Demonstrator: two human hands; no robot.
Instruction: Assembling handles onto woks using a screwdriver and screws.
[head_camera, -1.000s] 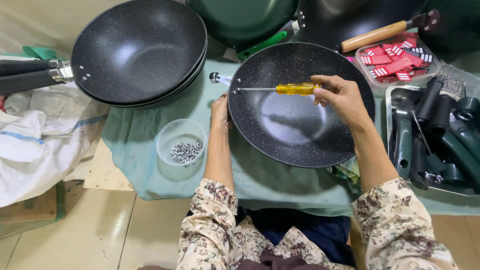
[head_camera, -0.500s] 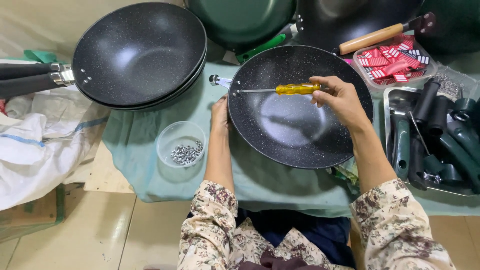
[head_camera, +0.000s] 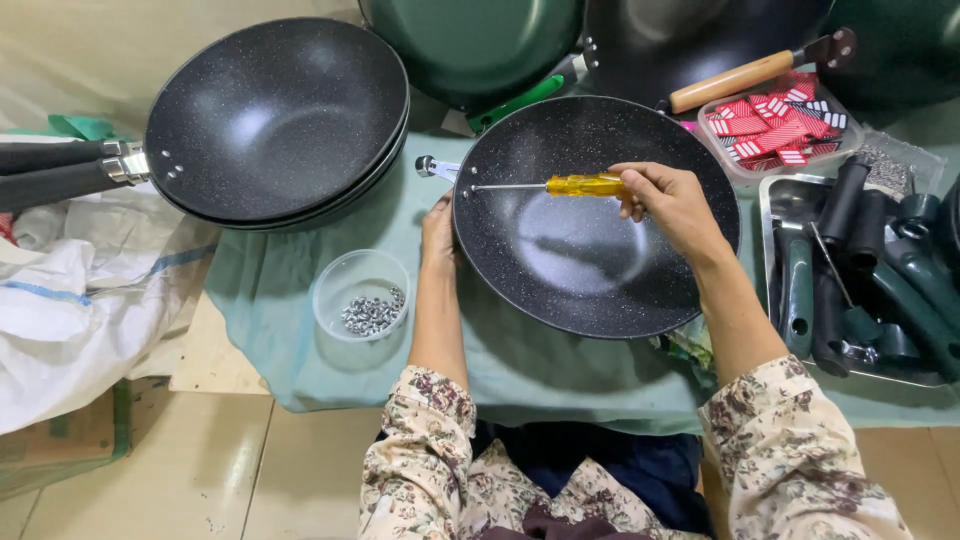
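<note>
Yellow-handled screwdriver (head_camera: 560, 185) is gripped in the right hand (head_camera: 672, 200), fingers closed on its handle, and lies level over the speckled black pan (head_camera: 590, 230) with its tip at the pan's far-left wall by the metal bracket (head_camera: 432, 167). Left hand (head_camera: 437, 232) is curled against the pan's left rim, steadying it — how tightly it grips I cannot tell. Left of the pan, on the green cloth (head_camera: 280, 290) over the worktop, sits a clear bowl of small screws (head_camera: 362, 297); beyond that are stacked black pans (head_camera: 275, 120), and right of the pan a metal tray of dark handles (head_camera: 860, 270).
</note>
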